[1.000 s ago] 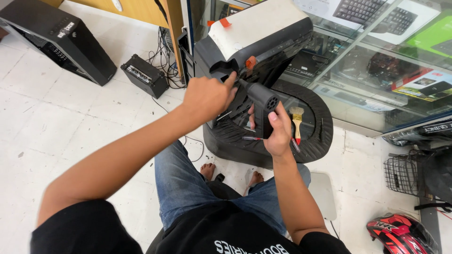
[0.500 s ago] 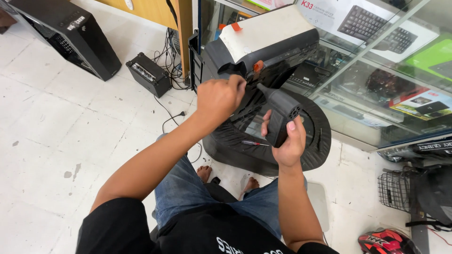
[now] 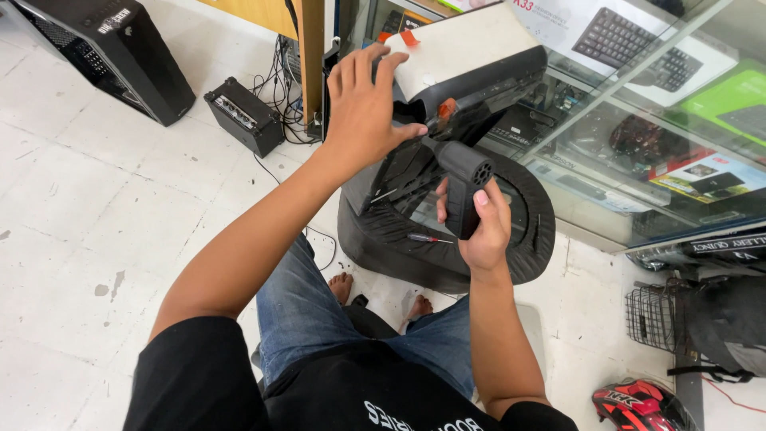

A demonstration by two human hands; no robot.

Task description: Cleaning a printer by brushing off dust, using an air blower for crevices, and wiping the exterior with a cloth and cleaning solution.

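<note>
My right hand (image 3: 477, 227) grips the handle of a small black handheld blower (image 3: 464, 177), its barrel pointing up and left toward a device. That device is a printer (image 3: 471, 60) with a white lid and black body, tilted on a round black padded seat (image 3: 527, 239). My left hand (image 3: 363, 104) rests flat, fingers spread, against the printer's left end. A thin screwdriver (image 3: 427, 238) with a red handle lies on the seat below the blower.
A glass display case (image 3: 654, 120) with boxed goods stands right behind. A black computer tower (image 3: 120, 52) and a small black box (image 3: 243, 120) with cables sit on the white tiled floor at left. A wire basket (image 3: 650, 319) and a red helmet (image 3: 638, 405) lie at right.
My left hand has gone from closed on the printer's edge to flat with fingers spread on its left end. The right hand with the blower has shifted slightly; the view moved closer.
</note>
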